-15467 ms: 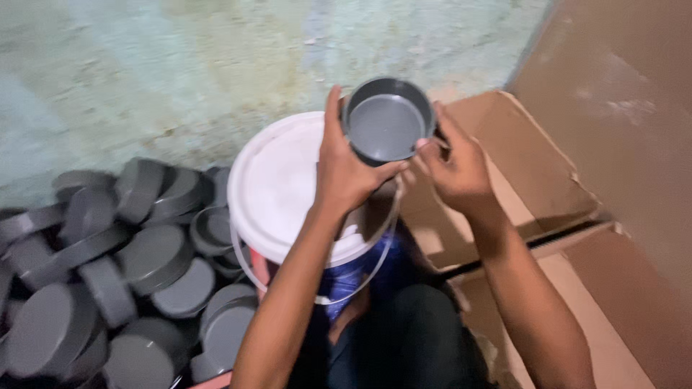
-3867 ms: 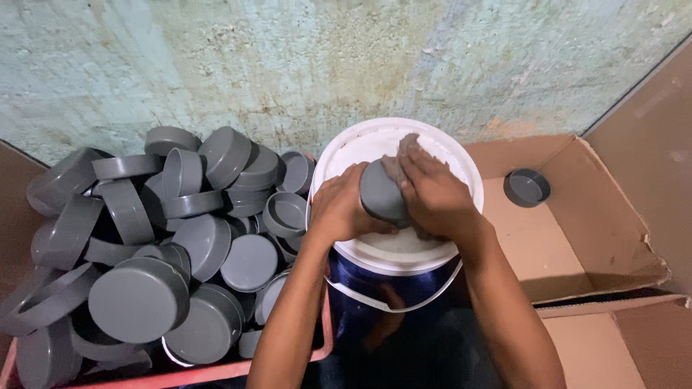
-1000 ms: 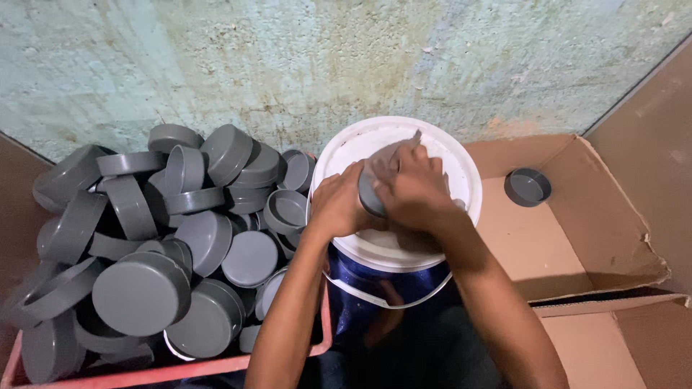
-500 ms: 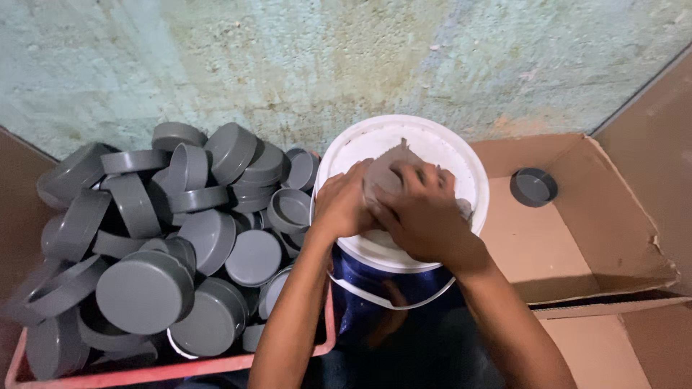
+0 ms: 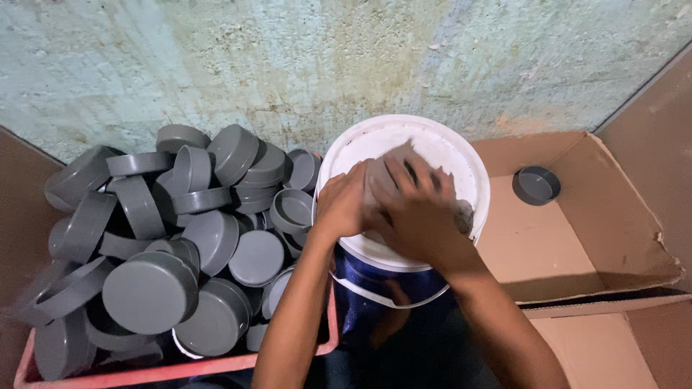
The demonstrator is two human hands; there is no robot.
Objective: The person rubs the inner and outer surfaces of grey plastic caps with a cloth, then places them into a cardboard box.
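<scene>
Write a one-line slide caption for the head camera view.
Left hand steadies a grey cap on a white bucket lid while the right hand rubs it with a cloth.

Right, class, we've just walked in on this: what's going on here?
A person sits over a blue bucket with a white lid. The left hand holds a grey round cap on the lid, while the right hand presses a greyish cloth against it, blurred with motion. To the left, a red crate is heaped with similar grey caps. To the right, an open cardboard box holds a single cap.
</scene>
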